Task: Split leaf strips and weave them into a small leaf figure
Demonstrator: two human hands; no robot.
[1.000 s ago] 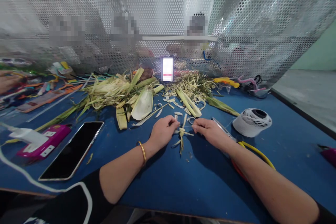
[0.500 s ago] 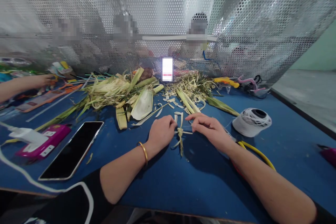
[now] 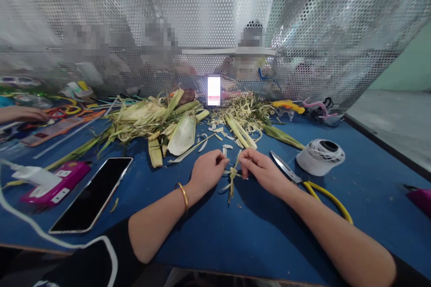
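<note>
My left hand (image 3: pixel 210 168) and right hand (image 3: pixel 264 171) are curled, thumbs close to forefingers; what either grips is too fine to tell. Between their fingertips, on the blue tabletop (image 3: pixel 202 237), sits a small knotted pale-green husk figure (image 3: pixel 232 173). Just beyond my right hand lie yellow-handled metal scissors (image 3: pixel 332 198), near a white thread spool (image 3: pixel 319 161).

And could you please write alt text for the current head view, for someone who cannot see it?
A person's left hand and right hand flank a knotted bundle of plant strips on a blue table. Yellow-handled scissors and a white spool stand right, a dark-screened phone lies left, and heaped plant scraps lie beyond.
</note>
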